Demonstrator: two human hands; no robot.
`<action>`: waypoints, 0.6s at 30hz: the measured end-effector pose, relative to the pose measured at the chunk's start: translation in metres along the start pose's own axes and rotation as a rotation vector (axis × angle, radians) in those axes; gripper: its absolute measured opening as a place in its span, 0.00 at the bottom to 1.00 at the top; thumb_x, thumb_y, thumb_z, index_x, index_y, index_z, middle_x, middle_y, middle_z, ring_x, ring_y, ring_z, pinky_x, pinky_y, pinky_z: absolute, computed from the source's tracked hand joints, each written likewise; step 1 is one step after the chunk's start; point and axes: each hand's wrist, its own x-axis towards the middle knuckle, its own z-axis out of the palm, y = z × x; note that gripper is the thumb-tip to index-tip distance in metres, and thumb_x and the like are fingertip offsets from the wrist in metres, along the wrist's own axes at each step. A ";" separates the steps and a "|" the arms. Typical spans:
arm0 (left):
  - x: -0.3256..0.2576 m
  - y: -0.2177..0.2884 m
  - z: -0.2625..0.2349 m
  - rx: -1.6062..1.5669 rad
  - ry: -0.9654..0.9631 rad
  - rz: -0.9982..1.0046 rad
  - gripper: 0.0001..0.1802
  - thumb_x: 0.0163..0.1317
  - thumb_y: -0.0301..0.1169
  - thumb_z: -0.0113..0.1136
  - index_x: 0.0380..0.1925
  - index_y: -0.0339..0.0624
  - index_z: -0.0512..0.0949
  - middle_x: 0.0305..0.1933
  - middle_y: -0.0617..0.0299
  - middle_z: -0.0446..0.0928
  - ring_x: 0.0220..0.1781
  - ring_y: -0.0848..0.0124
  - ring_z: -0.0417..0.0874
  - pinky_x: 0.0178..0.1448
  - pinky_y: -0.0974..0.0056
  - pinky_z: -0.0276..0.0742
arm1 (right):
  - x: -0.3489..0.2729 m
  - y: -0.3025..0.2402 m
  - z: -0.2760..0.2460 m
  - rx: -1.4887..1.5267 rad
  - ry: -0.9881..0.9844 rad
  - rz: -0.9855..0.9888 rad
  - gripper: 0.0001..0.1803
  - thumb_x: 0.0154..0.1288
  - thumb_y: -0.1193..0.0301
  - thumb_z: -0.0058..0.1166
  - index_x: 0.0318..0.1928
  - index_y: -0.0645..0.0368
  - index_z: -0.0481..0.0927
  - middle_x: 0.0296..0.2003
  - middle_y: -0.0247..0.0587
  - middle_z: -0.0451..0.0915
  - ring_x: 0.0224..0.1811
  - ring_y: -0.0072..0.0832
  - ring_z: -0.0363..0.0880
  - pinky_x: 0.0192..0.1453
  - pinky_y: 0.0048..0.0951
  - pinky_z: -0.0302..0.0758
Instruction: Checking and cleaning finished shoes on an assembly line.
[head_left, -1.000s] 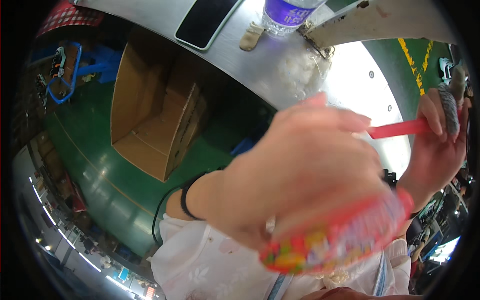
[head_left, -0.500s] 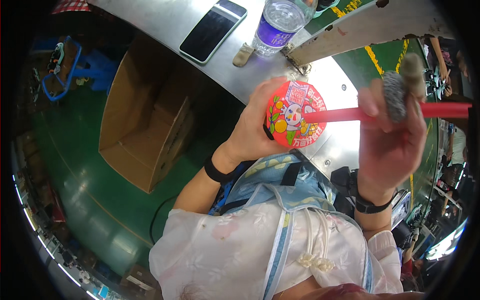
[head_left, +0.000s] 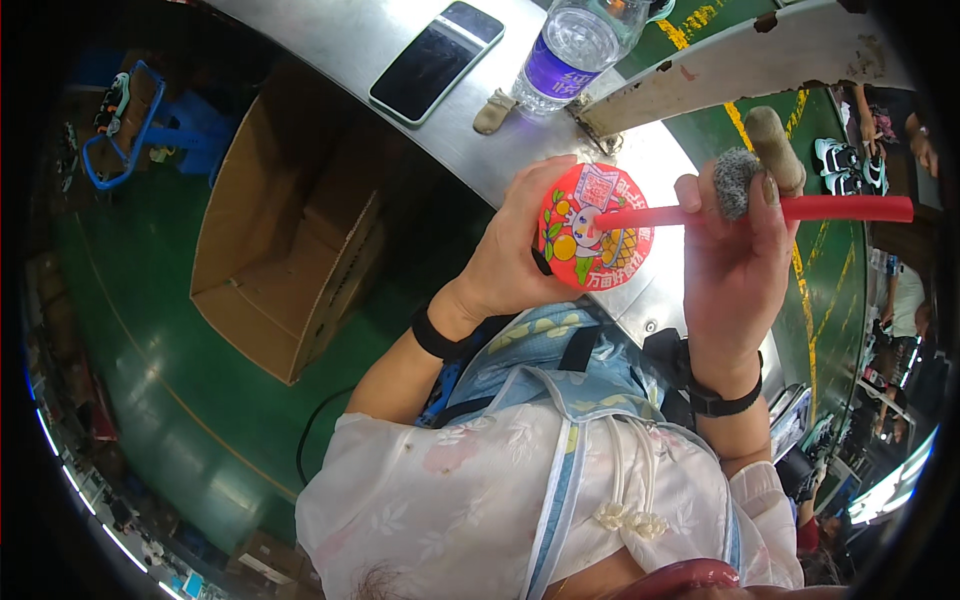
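My left hand (head_left: 510, 245) is wrapped round a drink cup with a red, picture-printed sealed top (head_left: 572, 246), seen from above. A thick red straw (head_left: 850, 208) is pinched in my right hand (head_left: 738, 275), to the right of the cup. The straw's left end lies over the middle of the top; whether it has gone through the film I cannot tell. On my right fingers are a grey fuzzy finger cover (head_left: 736, 184) and a beige finger cover (head_left: 775, 148). The cup's sides are mostly hidden beneath its top and my hand.
On the metal table (head_left: 460, 150) lie a phone (head_left: 437, 62), a loose beige finger cover (head_left: 493, 112) and a water bottle (head_left: 575, 55). A worn metal bar (head_left: 700, 75) rises behind. At left an open cardboard box (head_left: 260, 310) stands near a blue stool frame (head_left: 150, 125).
My right hand has moved left and a little down, and the straw's end has shifted further over the cup's top. My left hand keeps its hold, almost unmoved.
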 end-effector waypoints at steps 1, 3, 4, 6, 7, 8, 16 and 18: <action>0.000 0.000 0.000 -0.008 0.003 -0.011 0.53 0.32 0.32 0.78 0.63 0.42 0.62 0.63 0.47 0.66 0.67 0.48 0.64 0.70 0.53 0.61 | -0.001 0.001 0.001 -0.026 0.017 0.002 0.21 0.74 0.71 0.41 0.64 0.62 0.65 0.55 0.34 0.72 0.31 0.20 0.63 0.44 0.29 0.68; -0.001 -0.001 0.002 -0.029 0.018 -0.012 0.53 0.32 0.32 0.78 0.63 0.43 0.62 0.64 0.47 0.66 0.67 0.48 0.64 0.70 0.53 0.61 | -0.005 0.002 0.013 -0.151 0.029 -0.054 0.20 0.74 0.70 0.41 0.63 0.62 0.65 0.57 0.35 0.71 0.32 0.20 0.65 0.42 0.29 0.69; -0.002 -0.002 0.003 -0.049 0.033 -0.014 0.53 0.32 0.32 0.78 0.63 0.43 0.62 0.64 0.47 0.66 0.67 0.48 0.64 0.70 0.53 0.61 | -0.005 0.003 0.017 -0.274 0.042 -0.109 0.20 0.75 0.70 0.40 0.63 0.62 0.66 0.58 0.35 0.70 0.32 0.20 0.67 0.40 0.29 0.71; 0.000 0.001 0.000 0.001 0.021 0.020 0.54 0.33 0.31 0.80 0.63 0.41 0.60 0.63 0.51 0.66 0.65 0.56 0.68 0.69 0.57 0.64 | -0.007 0.008 0.007 -0.411 -0.057 -0.220 0.19 0.75 0.70 0.40 0.62 0.63 0.66 0.58 0.36 0.69 0.33 0.21 0.69 0.39 0.28 0.72; 0.001 0.002 -0.001 0.052 0.009 0.055 0.55 0.35 0.30 0.82 0.64 0.39 0.59 0.62 0.54 0.67 0.63 0.64 0.71 0.67 0.60 0.67 | -0.008 0.011 0.000 -0.546 -0.158 -0.332 0.19 0.75 0.71 0.39 0.62 0.63 0.66 0.59 0.38 0.68 0.34 0.22 0.71 0.37 0.28 0.73; 0.002 0.004 -0.001 0.052 0.009 0.056 0.55 0.35 0.30 0.82 0.64 0.39 0.59 0.62 0.54 0.67 0.63 0.64 0.71 0.67 0.60 0.67 | -0.012 0.011 -0.006 -0.609 -0.201 -0.311 0.18 0.75 0.72 0.37 0.62 0.63 0.66 0.59 0.39 0.67 0.35 0.24 0.73 0.36 0.26 0.73; 0.001 0.001 0.000 -0.080 0.025 -0.049 0.52 0.32 0.31 0.78 0.62 0.42 0.62 0.63 0.49 0.65 0.66 0.51 0.65 0.69 0.55 0.62 | 0.000 -0.010 0.005 -1.038 -0.424 -0.213 0.09 0.63 0.68 0.60 0.39 0.59 0.84 0.30 0.40 0.74 0.28 0.28 0.66 0.33 0.27 0.68; 0.000 0.000 0.001 -0.073 0.031 -0.028 0.52 0.32 0.31 0.78 0.62 0.42 0.62 0.63 0.49 0.65 0.66 0.51 0.66 0.69 0.55 0.63 | 0.002 -0.020 0.001 -1.142 -0.498 -0.138 0.09 0.62 0.67 0.61 0.39 0.58 0.84 0.29 0.39 0.74 0.28 0.29 0.66 0.33 0.27 0.68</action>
